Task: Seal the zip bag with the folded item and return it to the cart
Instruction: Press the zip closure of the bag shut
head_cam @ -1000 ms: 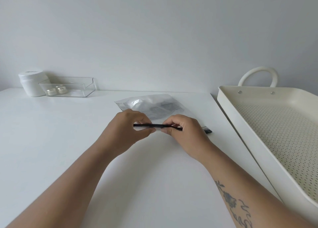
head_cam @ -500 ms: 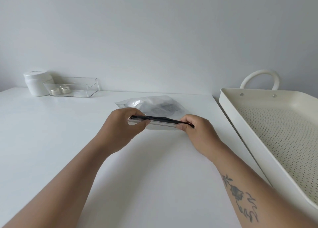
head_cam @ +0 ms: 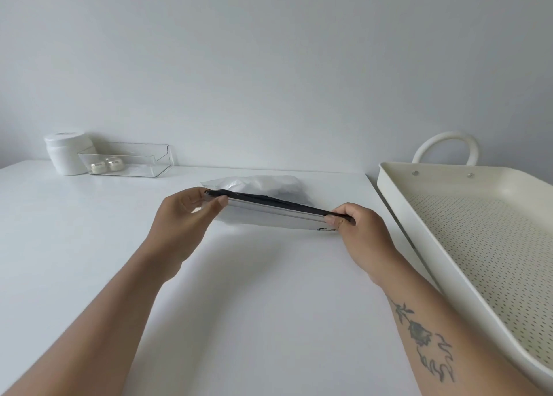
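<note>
A frosted zip bag [head_cam: 270, 216] with a black zip strip along its near edge is held a little above the white table [head_cam: 254, 306]. A folded item shows only as a dim shape inside its far part. My left hand [head_cam: 185, 216] pinches the left end of the strip between thumb and fingers. My right hand [head_cam: 359, 231] pinches the right end. The strip runs taut between them, sloping down to the right. The cream cart tray [head_cam: 398, 204] with a perforated floor stands at the right, empty in its visible part.
A white jar [head_cam: 67, 153] and a clear plastic bin [head_cam: 131, 162] holding two small round items stand at the table's far left by the wall. The cart's loop handle [head_cam: 446, 144] rises at its far end.
My hands have slid apart along the zip strip, the right one travelling to the bag's right end. The bag's near edge has come up off the table.
</note>
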Tool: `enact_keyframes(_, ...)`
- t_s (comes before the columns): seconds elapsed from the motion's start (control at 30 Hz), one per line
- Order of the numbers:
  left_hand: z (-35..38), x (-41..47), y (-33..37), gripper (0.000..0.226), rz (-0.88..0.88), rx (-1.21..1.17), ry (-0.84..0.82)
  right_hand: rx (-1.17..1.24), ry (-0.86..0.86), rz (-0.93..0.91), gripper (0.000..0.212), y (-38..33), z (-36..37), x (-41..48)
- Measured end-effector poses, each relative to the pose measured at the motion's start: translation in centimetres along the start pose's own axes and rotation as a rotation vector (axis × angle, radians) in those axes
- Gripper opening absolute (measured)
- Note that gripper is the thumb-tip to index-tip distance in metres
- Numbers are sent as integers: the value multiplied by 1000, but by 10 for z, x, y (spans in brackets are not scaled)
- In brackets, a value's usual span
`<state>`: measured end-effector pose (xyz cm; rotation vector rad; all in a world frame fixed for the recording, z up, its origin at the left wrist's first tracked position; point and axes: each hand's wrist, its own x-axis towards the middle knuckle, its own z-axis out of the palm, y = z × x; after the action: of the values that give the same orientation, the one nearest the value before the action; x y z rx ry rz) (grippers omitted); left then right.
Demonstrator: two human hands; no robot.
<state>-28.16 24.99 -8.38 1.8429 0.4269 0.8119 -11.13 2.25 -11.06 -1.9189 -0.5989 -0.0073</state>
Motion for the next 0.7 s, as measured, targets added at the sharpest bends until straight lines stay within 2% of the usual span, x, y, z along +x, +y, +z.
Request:
enact_keyframes(0.1,-2,2,-1,31,-31,-91,19,27,47,7,12,1,-1,1)
enact_keyframes(0.23,2,2,-4,26,-64,-181,42,47,62,-8,14,4,-1,3)
enact_keyframes(0.3,8,2,-6,28,-4,-1,139,61,34,-20,14,3,-1,2)
enact_keyframes(0.33,11,1,-5,38,72,161,197,51,13,-35,14,2,0,1)
enact_keyframes(0.4,18,-4,0,59,302,486,224,1,-40,-97,14,-3,5,-2)
enact_keyframes(0.43,24,-7,3,62,410,623,191,-17,-69,-137,13,-6,9,-4)
enact_keyframes(0.5,38,-13,11,58,535,816,99,-23,-114,-199,11,-12,16,-9)
enact_keyframes(0.57,51,-17,17,53,543,900,16,11,-131,-211,8,-16,23,-13)
enact_keyframes(0.63,57,-19,17,41,547,880,-66,90,-144,-173,8,-21,28,-16)
enact_keyframes(0.7,57,-18,15,17,520,784,-113,197,-168,-108,10,-24,31,-18)
